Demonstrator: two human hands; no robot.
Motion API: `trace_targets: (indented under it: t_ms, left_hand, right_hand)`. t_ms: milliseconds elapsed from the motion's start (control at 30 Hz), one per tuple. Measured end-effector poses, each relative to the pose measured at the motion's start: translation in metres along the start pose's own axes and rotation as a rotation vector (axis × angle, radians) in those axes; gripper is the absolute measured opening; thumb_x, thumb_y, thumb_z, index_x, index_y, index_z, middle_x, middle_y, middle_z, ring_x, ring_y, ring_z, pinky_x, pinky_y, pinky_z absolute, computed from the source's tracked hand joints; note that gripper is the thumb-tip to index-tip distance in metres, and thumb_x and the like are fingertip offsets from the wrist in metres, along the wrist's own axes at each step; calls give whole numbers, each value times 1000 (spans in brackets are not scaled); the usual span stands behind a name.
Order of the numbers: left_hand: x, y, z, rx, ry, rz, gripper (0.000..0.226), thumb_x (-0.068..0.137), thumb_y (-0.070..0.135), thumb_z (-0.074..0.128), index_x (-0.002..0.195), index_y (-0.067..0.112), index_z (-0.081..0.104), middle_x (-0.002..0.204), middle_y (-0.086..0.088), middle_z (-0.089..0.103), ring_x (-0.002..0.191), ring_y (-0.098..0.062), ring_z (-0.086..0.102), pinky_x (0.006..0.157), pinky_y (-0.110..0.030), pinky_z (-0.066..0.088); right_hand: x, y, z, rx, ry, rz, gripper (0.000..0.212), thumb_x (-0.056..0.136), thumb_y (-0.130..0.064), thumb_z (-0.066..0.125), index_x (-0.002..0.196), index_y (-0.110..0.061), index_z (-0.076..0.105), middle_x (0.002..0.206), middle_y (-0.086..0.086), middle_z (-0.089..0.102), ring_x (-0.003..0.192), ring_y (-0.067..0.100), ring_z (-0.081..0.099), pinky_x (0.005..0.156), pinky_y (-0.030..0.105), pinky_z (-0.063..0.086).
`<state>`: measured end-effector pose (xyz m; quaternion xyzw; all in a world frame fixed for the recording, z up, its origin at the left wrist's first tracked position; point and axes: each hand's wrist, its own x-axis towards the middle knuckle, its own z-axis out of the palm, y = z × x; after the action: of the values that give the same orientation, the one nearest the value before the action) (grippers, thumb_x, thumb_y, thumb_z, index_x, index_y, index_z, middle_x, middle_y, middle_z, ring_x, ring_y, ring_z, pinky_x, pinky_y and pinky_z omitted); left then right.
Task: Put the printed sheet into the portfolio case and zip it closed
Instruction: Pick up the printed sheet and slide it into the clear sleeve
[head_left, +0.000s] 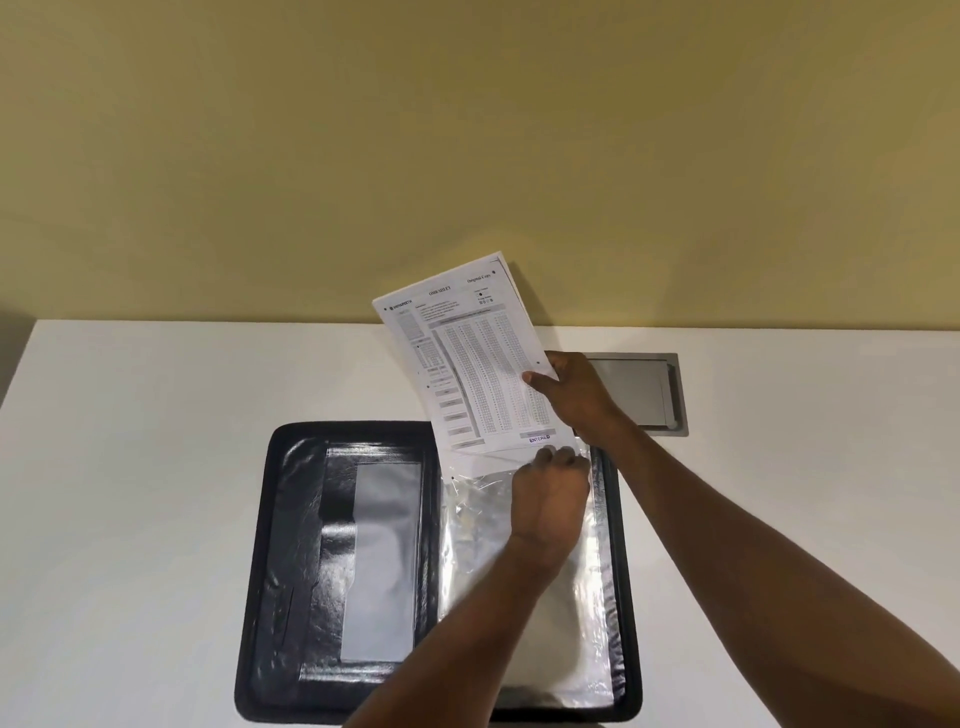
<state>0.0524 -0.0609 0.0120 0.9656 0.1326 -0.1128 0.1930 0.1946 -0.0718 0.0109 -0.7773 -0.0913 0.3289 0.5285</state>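
The printed sheet (470, 364) stands tilted above the far right corner of the open portfolio case (291, 571), its lower edge meeting the mouth of a clear sleeve (545, 649) on the right half. My right hand (571, 395) pinches its right edge, thumb on the printed face, so I can steer it downward. My left hand (550, 499) rests on the sleeve, fingers closed on its top lip to hold the pocket open. The case lies flat near the front edge of the white table (130, 467), unzipped, so zipping waits until the sheet is inside.
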Motion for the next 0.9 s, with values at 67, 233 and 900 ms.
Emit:
trace_targets:
  t_ms: [67,233,900]
  left_hand:
    - [3,-1,5,2,39,33,16,63,17,90,71,22,77,71,4,72,63,-15,67,51,-25,55]
    - [10,-8,16,30,155,179,13,75,16,81,86,22,77,83,2,74,83,-20,68,76,-31,56]
    - [33,-17,39,-96,229,198,16,95,23,65,103,24,79,101,4,75,104,-25,64,85,-37,48]
  right_hand:
    - [1,3,0,-7,15,8,30,96,-12,68,125,-13,71,113,-7,74,92,-3,71,70,8,54]
    - [0,14,-2,20,38,50,28,96,-14,68,124,-15,72,112,-6,74,94,5,72,82,22,57]
    - [-10,57,-33,-16,-213,315,40,91,-11,75,130,-7,67,123,5,72,110,20,71,99,31,55]
